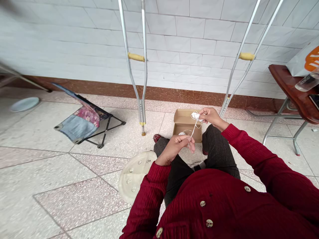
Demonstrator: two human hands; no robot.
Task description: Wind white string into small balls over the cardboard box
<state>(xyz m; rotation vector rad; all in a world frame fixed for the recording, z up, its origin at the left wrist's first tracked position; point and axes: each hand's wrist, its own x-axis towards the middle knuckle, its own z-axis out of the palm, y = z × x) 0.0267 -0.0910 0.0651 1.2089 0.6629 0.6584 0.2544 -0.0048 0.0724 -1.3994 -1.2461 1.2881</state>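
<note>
My right hand (210, 118) pinches a small bundle of white cord (195, 116) above the back right of an open cardboard box (176, 129). Loose loops stick out around the bundle. From it a white strand (193, 129) runs down, fairly straight, to my left hand (181, 146), whose thumb and forefinger are closed on it in front of the box. The box stands on the floor between my feet with its lid raised. More white cord (182, 133) lies inside, partly hidden behind my left hand.
Two crutches (142, 109) (225, 99) lean on the tiled wall. A folding chair (82, 122) and a bluish plate (25, 104) are at left, a round pale mat (132, 176) near my left leg, a red-brown table (291, 89) with a bag (299, 59) at right.
</note>
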